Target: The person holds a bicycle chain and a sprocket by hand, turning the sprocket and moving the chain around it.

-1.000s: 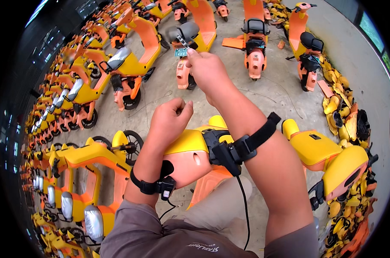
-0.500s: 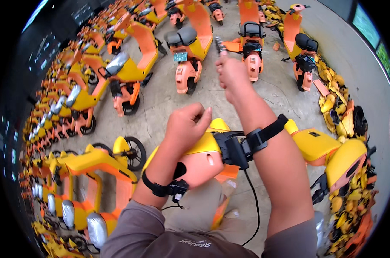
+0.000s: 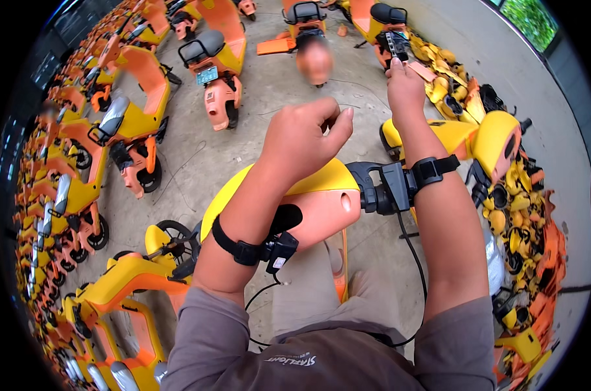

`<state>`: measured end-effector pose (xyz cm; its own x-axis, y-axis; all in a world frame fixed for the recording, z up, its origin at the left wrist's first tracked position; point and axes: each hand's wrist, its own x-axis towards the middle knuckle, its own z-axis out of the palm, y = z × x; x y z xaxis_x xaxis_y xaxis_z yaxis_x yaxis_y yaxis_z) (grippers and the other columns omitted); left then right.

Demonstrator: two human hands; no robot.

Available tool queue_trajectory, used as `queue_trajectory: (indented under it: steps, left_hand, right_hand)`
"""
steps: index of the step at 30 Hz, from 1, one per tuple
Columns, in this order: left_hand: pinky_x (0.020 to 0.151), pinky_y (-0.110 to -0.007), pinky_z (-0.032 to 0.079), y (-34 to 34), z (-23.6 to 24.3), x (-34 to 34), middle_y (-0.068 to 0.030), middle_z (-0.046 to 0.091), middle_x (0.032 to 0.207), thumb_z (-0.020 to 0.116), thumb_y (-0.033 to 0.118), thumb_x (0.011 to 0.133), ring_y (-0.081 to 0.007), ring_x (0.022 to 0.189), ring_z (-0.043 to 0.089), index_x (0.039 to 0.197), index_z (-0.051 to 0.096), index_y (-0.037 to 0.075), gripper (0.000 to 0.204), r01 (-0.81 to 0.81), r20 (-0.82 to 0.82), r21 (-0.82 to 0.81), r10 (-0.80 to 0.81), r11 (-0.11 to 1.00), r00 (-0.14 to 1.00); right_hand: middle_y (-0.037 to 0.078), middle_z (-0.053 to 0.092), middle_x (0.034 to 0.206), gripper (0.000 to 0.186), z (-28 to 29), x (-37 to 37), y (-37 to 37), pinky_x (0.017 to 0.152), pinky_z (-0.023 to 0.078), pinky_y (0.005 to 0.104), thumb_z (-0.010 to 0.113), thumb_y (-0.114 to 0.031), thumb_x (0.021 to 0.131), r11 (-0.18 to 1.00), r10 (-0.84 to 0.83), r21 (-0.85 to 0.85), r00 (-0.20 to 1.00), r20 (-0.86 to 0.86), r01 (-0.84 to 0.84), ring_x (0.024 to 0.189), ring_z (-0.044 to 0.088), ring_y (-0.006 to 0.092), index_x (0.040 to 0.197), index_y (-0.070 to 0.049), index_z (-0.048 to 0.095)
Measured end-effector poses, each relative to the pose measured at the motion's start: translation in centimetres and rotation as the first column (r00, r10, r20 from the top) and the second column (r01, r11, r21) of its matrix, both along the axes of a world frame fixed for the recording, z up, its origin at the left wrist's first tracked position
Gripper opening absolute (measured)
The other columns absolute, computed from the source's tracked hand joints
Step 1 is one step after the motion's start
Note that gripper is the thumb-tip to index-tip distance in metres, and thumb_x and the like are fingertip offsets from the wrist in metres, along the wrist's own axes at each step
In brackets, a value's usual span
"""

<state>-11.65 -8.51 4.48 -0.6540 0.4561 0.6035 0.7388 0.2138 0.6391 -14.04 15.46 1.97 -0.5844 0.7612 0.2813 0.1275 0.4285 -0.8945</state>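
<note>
My left hand [image 3: 302, 137] is curled into a loose fist above the yellow and orange front cover [image 3: 318, 195] of a scooter right before me. Its thumb stands out to the right, and nothing shows between thumb and fingers. Stretched forward and to the right, my right hand [image 3: 406, 88] is closed on a slim dark tool with a silvery, notched-looking end [image 3: 397, 47]; its exact kind is unclear. The tool's end overlaps the rear of a parked scooter [image 3: 377, 29] beyond it. Black straps with small cabled devices circle both my forearms.
Rows of yellow and orange scooters [image 3: 129, 124] fill the left side. Another scooter [image 3: 497, 146] stands close on my right. Loose yellow and orange panels [image 3: 452, 85] are heaped along the right wall. Thin wires lie on the concrete floor [image 3: 256, 140].
The view has swung to the right, so the parked scooters shift left. My right hand, still gripping the tool, now points farther right. My left fist stays over the scooter's front.
</note>
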Motion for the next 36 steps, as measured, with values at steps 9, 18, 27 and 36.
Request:
queue_trajectory:
  steps: [9, 18, 27, 36]
  left_hand:
    - [0.047, -0.031, 0.037, 0.6, 0.1, 2.1, -0.009, 0.051, 0.055, 0.069, 0.022, 0.091, -0.0124, 0.048, 0.043, 0.072, 0.059, -0.001, 0.031, 0.229, -0.008, -0.081, -0.231, 0.97, 0.973]
    - [0.047, -0.028, 0.031, 0.2, -0.4, 3.3, -0.0007, 0.044, 0.054, 0.067, 0.018, 0.094, -0.0055, 0.052, 0.037, 0.072, 0.057, -0.001, 0.031, 0.379, 0.051, -0.154, -0.376, 0.913, 0.925]
    - [0.047, -0.03, 0.031, 0.9, 1.9, 2.1, -0.003, 0.042, 0.053, 0.07, 0.02, 0.092, -0.0073, 0.052, 0.034, 0.069, 0.051, 0.003, 0.034, 0.312, 0.04, 0.175, -0.323, 0.934, 0.945]
    - [0.052, -0.023, 0.024, 2.1, 4.8, -5.8, 0.0092, 0.042, 0.065, 0.064, 0.035, 0.096, -0.0015, 0.059, 0.034, 0.073, 0.055, 0.008, 0.036, 0.066, 0.249, 0.423, -0.186, 0.904, 0.95]
  right_hand:
    - [0.028, 0.066, 0.091, 0.046, -2.3, 6.8, -1.1, 0.081, 0.047, 0.0519, 0.051, -0.042, 0.099, 0.982, -0.175, 0.088, 0.983, 0.059, 0.17, 0.093, 0.061, 0.0479, 0.092, 0.001, 0.066]
    - [0.028, 0.067, 0.099, 0.049, -4.4, 10.9, -3.4, 0.086, 0.048, 0.0526, 0.049, -0.047, 0.098, 0.954, -0.295, 0.0, 0.943, 0.155, 0.299, 0.099, 0.062, 0.0477, 0.097, -0.001, 0.066]
    - [0.03, 0.065, 0.099, 0.048, -2.9, 9.5, -3.2, 0.085, 0.047, 0.0544, 0.049, -0.045, 0.098, 0.962, -0.27, 0.06, 0.961, 0.056, 0.267, 0.098, 0.059, 0.0511, 0.094, 0.0, 0.065]
    - [0.017, 0.063, 0.073, 0.043, 0.1, 4.0, -1.9, 0.067, 0.046, 0.0451, 0.053, -0.039, 0.1, 0.997, -0.072, -0.027, 0.978, -0.197, 0.068, 0.07, 0.06, 0.0354, 0.084, 0.001, 0.062]
